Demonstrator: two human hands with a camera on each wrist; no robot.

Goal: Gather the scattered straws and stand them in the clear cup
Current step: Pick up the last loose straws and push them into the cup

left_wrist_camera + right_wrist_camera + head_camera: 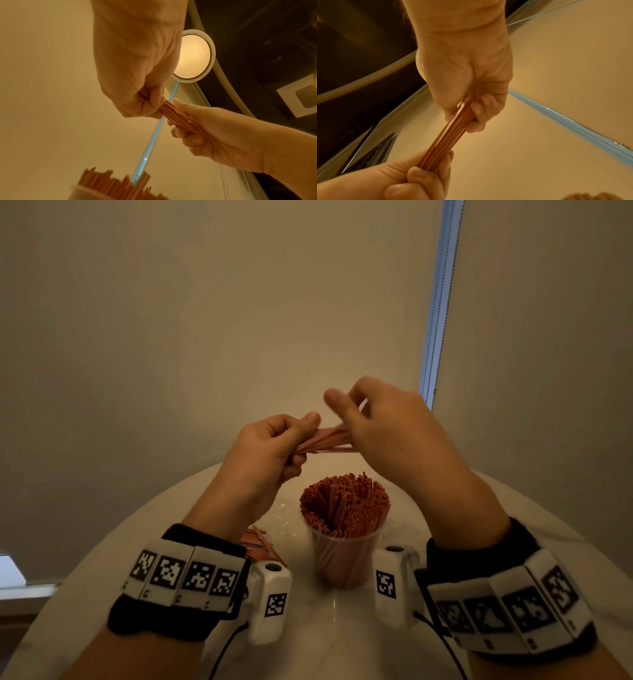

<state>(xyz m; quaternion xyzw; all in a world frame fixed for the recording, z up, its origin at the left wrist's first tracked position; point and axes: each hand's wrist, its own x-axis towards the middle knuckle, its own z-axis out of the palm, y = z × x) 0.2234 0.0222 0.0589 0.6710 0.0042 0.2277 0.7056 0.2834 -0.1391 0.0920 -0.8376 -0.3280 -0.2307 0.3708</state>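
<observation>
Your left hand [270, 453] and right hand [383, 422] pinch a thin red-striped straw bundle [325, 441] above the crowded clear plastic cup [346, 556]; a loosened grip could scatter them.

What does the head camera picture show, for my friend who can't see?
Two hands, left hand and right hand, hold a bundle of red straws sideways above a clear cup full of straws. More loose straws lie on the white table.

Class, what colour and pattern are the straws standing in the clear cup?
Red-and-white striped straws; the head view shows them best.
</observation>
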